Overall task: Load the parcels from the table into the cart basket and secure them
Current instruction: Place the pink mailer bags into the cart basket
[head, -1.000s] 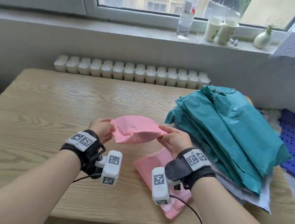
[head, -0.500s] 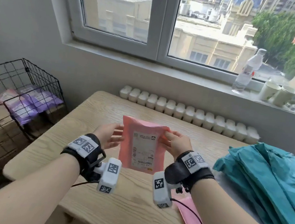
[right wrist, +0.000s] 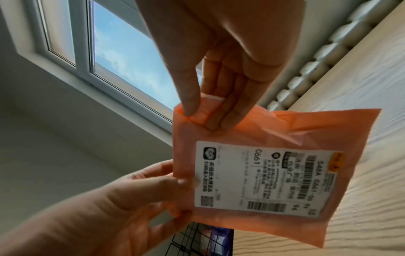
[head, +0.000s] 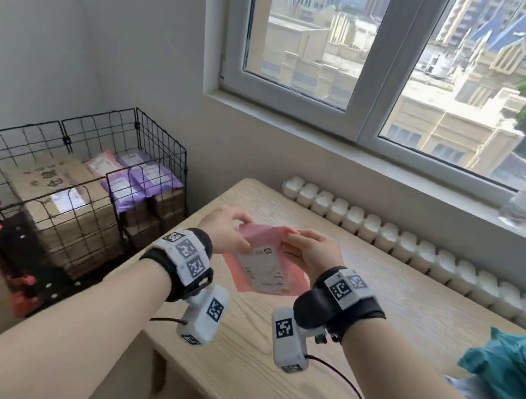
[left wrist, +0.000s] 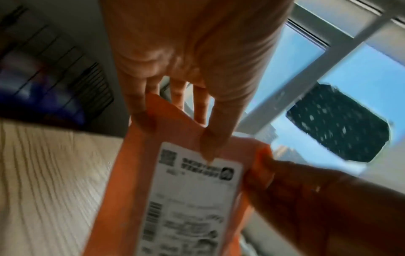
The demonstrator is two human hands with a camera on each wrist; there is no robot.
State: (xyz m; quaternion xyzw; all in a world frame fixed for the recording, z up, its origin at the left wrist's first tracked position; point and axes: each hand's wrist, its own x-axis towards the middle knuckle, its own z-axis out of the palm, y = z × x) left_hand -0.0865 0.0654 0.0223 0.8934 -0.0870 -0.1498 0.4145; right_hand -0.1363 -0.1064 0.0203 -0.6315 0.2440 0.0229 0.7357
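Pink parcel (head: 263, 268) w/ white label, held above table (head: 406, 321); wire cart basket (head: 66, 171) already holds boxes, purple parcels.

The head cam sits up high and looks down and forward over both forearms, facing the window (head: 369, 55) and the wall corner on the left where the wire basket (head: 89, 175) stands. Wide view, so you get most of the surface (head: 406, 321) too. The left wrist cam is right up close under the left hand (left wrist: 186, 52), tilted up toward the glass, and it's blurry. The right wrist cam is just as close under the right hand (right wrist: 219, 52), also angled upward. All three share the pink parcel (head: 265, 267) and its label; both wrist cams catch the opposite hand.
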